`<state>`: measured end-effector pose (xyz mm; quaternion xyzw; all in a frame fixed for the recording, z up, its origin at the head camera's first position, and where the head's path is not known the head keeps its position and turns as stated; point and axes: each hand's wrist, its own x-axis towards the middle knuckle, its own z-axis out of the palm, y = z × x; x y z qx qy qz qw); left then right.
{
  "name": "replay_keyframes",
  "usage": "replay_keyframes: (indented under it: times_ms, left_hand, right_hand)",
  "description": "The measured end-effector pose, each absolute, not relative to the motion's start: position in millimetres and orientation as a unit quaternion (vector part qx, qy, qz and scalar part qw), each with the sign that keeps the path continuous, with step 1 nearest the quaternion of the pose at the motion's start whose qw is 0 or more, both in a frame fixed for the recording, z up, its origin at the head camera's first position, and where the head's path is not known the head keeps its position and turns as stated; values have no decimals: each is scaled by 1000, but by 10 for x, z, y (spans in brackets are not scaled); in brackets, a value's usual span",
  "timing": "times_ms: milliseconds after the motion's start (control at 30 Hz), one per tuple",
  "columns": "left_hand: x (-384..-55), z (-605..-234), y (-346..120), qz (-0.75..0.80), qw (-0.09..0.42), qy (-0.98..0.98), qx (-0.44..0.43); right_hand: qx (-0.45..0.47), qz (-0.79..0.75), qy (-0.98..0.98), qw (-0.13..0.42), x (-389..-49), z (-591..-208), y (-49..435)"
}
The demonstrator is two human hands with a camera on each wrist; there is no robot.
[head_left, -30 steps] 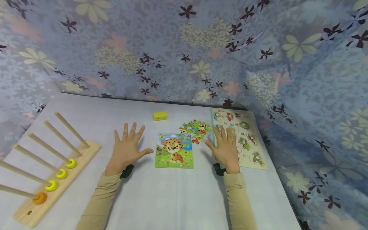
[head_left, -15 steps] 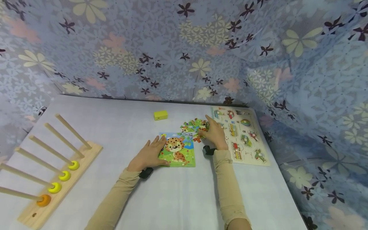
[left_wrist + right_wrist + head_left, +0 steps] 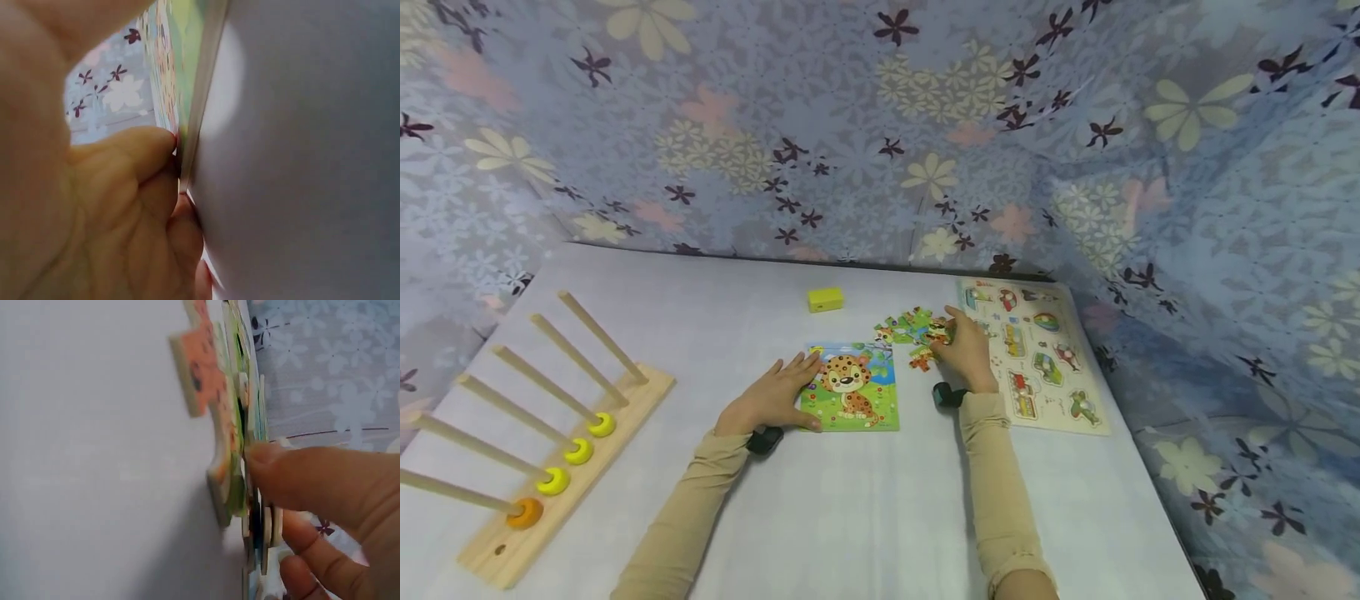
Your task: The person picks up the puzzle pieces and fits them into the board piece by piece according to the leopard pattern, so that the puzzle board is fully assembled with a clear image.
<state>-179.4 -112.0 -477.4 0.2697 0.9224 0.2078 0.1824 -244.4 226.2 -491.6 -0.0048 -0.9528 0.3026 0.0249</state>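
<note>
A square jigsaw board with a cartoon leopard point(image 3: 853, 392) lies flat at mid-table. My left hand point(image 3: 767, 396) rests along its left side, fingers stretched at the upper left edge and thumb at the lower left corner. Close up in the left wrist view, fingertips point(image 3: 164, 145) press against the board's edge point(image 3: 195, 94). To the board's upper right is a heap of loose puzzle pieces point(image 3: 917, 323), where my right hand point(image 3: 966, 350) pinches pieces between thumb and fingers. An orange spotted piece point(image 3: 203, 369) stands out at the heap's near side in the right wrist view.
At the left stands a wooden peg rack point(image 3: 580, 467) with upright rods, several yellow rings and an orange ring point(image 3: 524, 513). A yellow block point(image 3: 825, 300) sits behind the board. On the right lies a large picture puzzle board point(image 3: 1037, 358), partly behind my right hand. Flowered cloth hangs behind.
Both hands, spread over the table a second ago, have come inward: the left onto the leopard board, the right onto the pieces. Since half a second ago the board has slid slightly left.
</note>
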Motion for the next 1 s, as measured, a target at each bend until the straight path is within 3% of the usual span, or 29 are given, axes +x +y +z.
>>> replay_keyframes:
  times_ms: [367, 800, 1000]
  left_hand:
    - [-1842, -4810, -1123, 253, 187, 908, 278]
    - [-1870, -4923, -1172, 296, 160, 898, 283]
    - [-1872, -4929, -1188, 302, 160, 899, 275]
  right_hand:
    - [-45, 365, -930, -5, -2382, -4962, 2316]
    - [-29, 401, -916, -7, -2437, -4933, 2340]
    - [9, 447, -894, -22, -2270, -4834, 2134]
